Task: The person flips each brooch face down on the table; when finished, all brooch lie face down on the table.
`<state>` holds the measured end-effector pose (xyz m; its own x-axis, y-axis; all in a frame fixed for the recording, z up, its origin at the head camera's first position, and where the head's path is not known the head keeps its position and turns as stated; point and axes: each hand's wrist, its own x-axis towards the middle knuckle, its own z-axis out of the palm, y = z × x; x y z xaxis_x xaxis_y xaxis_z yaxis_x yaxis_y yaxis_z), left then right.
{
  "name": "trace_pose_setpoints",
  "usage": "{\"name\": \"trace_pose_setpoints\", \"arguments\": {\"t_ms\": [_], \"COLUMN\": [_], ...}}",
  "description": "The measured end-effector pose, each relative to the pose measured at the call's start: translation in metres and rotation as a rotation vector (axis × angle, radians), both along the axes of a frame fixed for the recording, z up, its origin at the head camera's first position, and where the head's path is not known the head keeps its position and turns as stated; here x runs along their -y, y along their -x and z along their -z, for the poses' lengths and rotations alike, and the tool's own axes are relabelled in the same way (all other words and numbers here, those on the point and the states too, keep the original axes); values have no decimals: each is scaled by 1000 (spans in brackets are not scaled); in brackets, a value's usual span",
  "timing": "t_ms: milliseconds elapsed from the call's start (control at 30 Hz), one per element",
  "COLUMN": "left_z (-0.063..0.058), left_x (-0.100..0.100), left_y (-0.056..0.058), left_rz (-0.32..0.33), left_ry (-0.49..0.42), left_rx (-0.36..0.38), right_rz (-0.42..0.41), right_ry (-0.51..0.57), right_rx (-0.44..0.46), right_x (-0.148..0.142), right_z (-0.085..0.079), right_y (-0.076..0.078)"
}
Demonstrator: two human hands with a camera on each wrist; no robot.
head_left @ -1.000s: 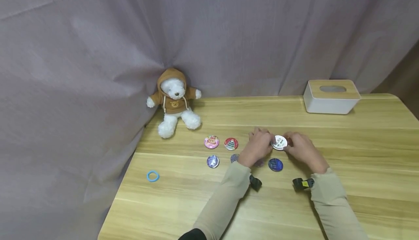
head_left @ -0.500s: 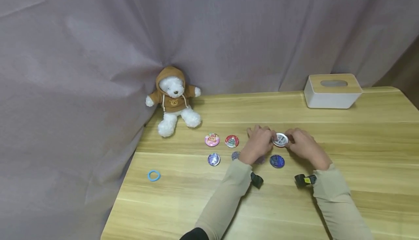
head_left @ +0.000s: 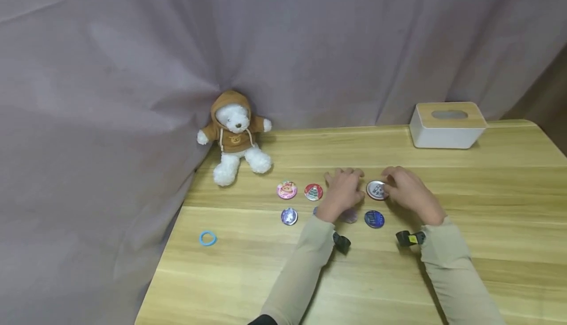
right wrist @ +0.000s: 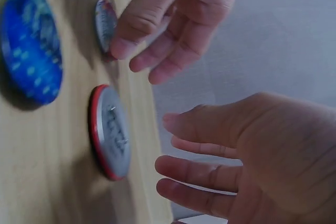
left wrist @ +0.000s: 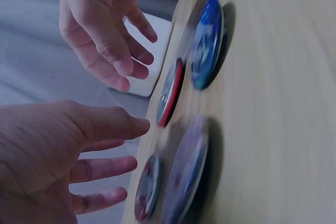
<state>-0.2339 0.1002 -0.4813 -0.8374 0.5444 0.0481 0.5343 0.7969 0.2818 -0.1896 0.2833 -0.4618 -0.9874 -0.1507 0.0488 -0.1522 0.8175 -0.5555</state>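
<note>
A round pin badge [head_left: 374, 190] with a silver back and red rim lies back side up on the wooden table. My left hand [head_left: 343, 192] is just left of it, fingers spread and holding nothing. On the other side, my right hand [head_left: 409, 192] hovers with its thumb close to the rim; the right wrist view shows a gap between thumb and badge [right wrist: 113, 132]. Nearer me lie a blue badge [head_left: 374, 219] and a purple badge [head_left: 349, 215], the latter partly covered by my left hand. Another badge [left wrist: 148, 188] near my left fingers is hidden in the head view.
Left of my hands are a pink badge [head_left: 287, 190], a red tree badge [head_left: 313, 192] and a galaxy-patterned badge [head_left: 289, 216]. A blue ring [head_left: 207, 238] lies farther left. A teddy bear [head_left: 236, 138] and a tissue box [head_left: 448, 125] stand at the back.
Both hands held the red-rimmed badge between them, tilting it; now it lies on the table and they have let go. My left hand has drawn away to the left.
</note>
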Motion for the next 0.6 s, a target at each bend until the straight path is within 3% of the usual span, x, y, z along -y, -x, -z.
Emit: {"name": "trace_pose_setpoints", "arguments": {"t_ms": [167, 400, 600], "left_z": [-3, -6, -4], "left_x": [12, 29, 45], "left_y": [6, 13, 13], "left_rz": [-27, -50, -71], "left_ry": [5, -12, -26], "left_rx": [-4, 10, 29], "right_rz": [-30, -97, -125], "right_ry": [-13, -4, 8], "right_rx": [12, -45, -17], "right_x": [4, 20, 39], "right_z": [-7, -10, -9], "right_y": [7, 16, 23]}}
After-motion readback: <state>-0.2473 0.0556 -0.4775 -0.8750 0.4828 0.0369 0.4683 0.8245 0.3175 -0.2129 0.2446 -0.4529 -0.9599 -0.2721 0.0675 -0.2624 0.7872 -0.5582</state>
